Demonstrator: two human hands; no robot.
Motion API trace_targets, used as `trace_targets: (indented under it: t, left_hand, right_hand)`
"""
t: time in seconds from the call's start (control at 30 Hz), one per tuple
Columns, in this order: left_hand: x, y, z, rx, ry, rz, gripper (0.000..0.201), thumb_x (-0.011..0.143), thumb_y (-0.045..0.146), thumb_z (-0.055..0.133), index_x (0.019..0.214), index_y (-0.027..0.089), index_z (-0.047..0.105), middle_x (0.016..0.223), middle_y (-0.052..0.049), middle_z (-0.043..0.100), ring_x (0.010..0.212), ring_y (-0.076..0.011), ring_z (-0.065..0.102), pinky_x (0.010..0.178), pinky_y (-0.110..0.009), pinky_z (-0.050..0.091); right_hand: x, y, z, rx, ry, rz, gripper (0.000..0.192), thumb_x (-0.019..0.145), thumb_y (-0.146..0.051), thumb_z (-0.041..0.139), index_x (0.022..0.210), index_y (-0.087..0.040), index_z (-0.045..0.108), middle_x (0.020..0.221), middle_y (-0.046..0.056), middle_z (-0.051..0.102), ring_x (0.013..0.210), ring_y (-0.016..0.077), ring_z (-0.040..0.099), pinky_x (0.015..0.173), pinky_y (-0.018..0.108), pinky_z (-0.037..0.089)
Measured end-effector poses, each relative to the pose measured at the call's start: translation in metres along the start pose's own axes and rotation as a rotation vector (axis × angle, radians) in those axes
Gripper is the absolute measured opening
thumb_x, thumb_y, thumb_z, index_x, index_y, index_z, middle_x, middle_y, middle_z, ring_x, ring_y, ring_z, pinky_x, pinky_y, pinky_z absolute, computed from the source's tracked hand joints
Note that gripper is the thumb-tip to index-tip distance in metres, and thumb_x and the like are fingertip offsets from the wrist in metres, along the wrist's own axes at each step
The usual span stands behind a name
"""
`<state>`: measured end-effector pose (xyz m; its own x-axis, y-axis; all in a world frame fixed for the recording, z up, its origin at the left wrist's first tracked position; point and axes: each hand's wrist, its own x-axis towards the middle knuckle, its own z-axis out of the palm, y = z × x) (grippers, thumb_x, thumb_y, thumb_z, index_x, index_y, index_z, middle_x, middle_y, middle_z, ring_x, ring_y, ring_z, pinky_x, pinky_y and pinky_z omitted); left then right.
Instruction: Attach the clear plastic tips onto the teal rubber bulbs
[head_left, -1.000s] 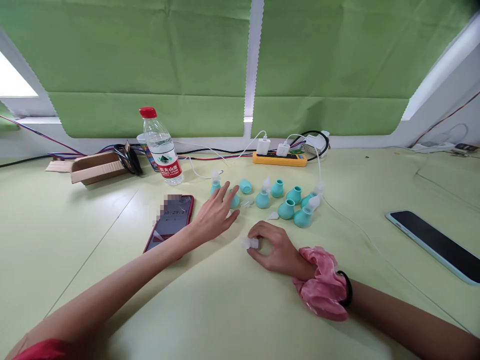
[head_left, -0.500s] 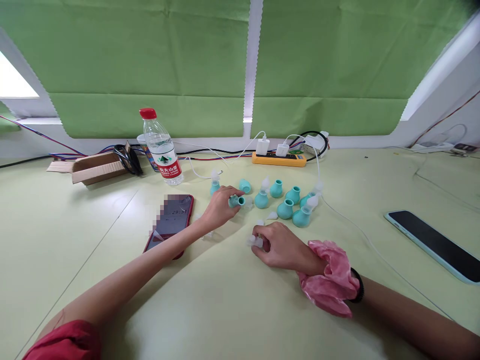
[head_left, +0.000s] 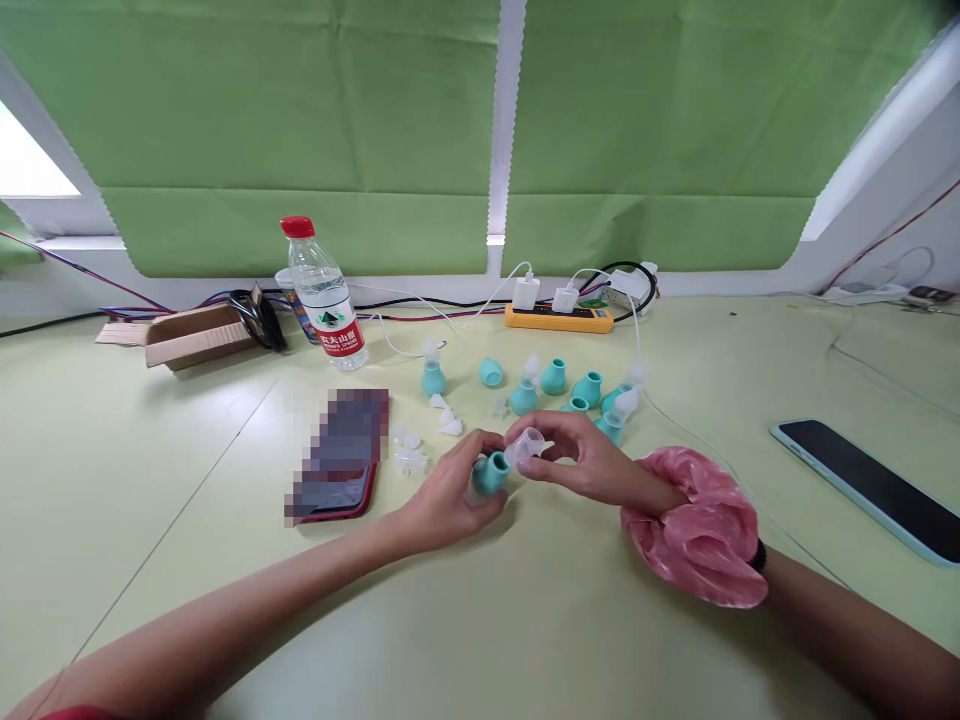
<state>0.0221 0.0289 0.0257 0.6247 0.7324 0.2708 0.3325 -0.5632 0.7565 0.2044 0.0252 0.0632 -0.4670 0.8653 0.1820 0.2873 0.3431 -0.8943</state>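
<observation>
My left hand is closed round a teal rubber bulb, its open neck pointing up and toward my right hand. My right hand pinches a clear plastic nozzle piece right beside that neck; whether the two touch I cannot tell. Behind the hands stand several more teal bulbs, some with clear tips fitted. A bulb with a clear tip stands further left, and another bulb lies tipped over. Loose clear plastic pieces and small white tips lie left of my left hand.
A phone in a red case lies on the left, a teal-edged phone on the right. Behind are a water bottle, a cardboard box and an orange power strip with chargers. A white cable runs across the right side.
My left hand has brought its teal bulb nearer and turned the neck up. My right hand has lifted the clear piece from near the table up to the bulb's neck.
</observation>
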Motion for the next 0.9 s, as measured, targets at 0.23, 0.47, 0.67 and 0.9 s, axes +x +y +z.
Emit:
trace_targets:
  t: [0.23, 0.47, 0.67, 0.9]
  left_hand:
    - [-0.003, -0.009, 0.012, -0.14, 0.082, -0.111, 0.043, 0.072, 0.019, 0.054, 0.113, 0.02, 0.041, 0.105, -0.004, 0.056, 0.095, -0.0179, 0.051, 0.08, -0.029, 0.041]
    - [-0.005, -0.005, 0.009, -0.073, 0.276, -0.084, 0.026, 0.071, 0.024, 0.053, 0.095, 0.014, 0.056, 0.081, -0.005, 0.061, 0.072, -0.0153, 0.055, 0.065, -0.026, 0.043]
    - [-0.006, -0.006, 0.009, -0.123, 0.27, -0.159, 0.028, 0.065, 0.031, 0.062, 0.086, 0.015, 0.056, 0.081, -0.002, 0.061, 0.074, -0.0151, 0.055, 0.067, -0.024, 0.044]
    - [-0.004, -0.009, 0.009, -0.229, 0.08, -0.278, 0.028, 0.067, 0.035, 0.06, 0.086, 0.014, 0.061, 0.077, -0.003, 0.064, 0.07, -0.0161, 0.057, 0.061, -0.022, 0.044]
  right_hand:
    - [0.001, 0.007, -0.002, -0.034, -0.014, 0.052, 0.025, 0.069, -0.032, 0.059, 0.087, -0.014, 0.062, 0.076, 0.005, 0.061, 0.062, 0.0119, 0.056, 0.053, 0.023, 0.049]
    - [0.001, 0.014, -0.003, -0.013, -0.044, 0.11, 0.033, 0.067, -0.04, 0.06, 0.085, -0.012, 0.061, 0.058, 0.002, 0.059, 0.051, 0.012, 0.057, 0.046, 0.023, 0.048]
    - [0.001, 0.021, 0.002, 0.017, -0.136, 0.082, 0.023, 0.071, -0.037, 0.057, 0.076, -0.017, 0.047, 0.06, -0.001, 0.056, 0.053, 0.0099, 0.055, 0.049, 0.022, 0.046]
    - [0.002, 0.029, 0.006, 0.18, -0.202, 0.14, 0.025, 0.073, -0.037, 0.056, 0.071, -0.017, 0.041, 0.061, -0.002, 0.053, 0.045, 0.0061, 0.049, 0.039, 0.018, 0.041]
